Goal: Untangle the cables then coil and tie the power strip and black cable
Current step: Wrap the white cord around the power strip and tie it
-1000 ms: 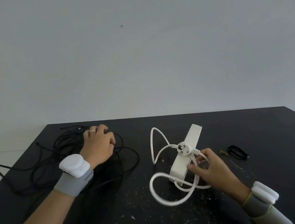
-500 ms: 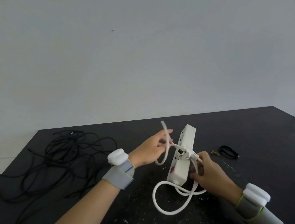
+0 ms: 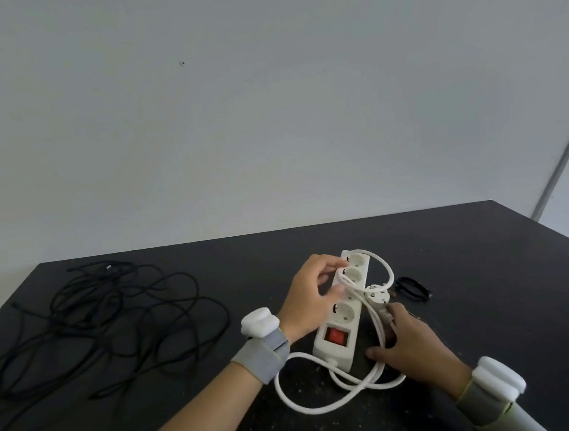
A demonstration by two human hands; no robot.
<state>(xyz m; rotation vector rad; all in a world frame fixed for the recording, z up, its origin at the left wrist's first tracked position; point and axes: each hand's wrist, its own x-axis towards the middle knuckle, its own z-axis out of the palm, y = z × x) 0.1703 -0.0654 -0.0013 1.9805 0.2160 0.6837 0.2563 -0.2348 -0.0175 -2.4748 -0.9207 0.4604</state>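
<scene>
In the head view, the white power strip point(image 3: 338, 339) lies on the black desk point(image 3: 488, 283), right of centre, sockets and red switch point(image 3: 335, 335) facing up, its long axis running away from the person.

The left hand point(image 3: 312, 298) comes in from the strip's left side and grips its far half. The fingers curl over the far sockets and the thumb lies across the strip's face.

The right hand point(image 3: 408, 345) sits just right of the strip's near end. Its thumb and fingers are closed round strands of the white cord point(image 3: 302, 399), with the index finger lying along the cord toward the plug point(image 3: 376, 293). The plug rests beside the strip's right edge, just beyond the right fingertips.

The cord leaves the strip's near end, sweeps in a wide loop on the desk in front of both hands, and another loop arcs over the strip's far end.

The black cable point(image 3: 106, 320) lies in a loose tangle on the desk's left part, well apart from both hands. A small black band point(image 3: 411, 288) lies just right of the plug.
</scene>
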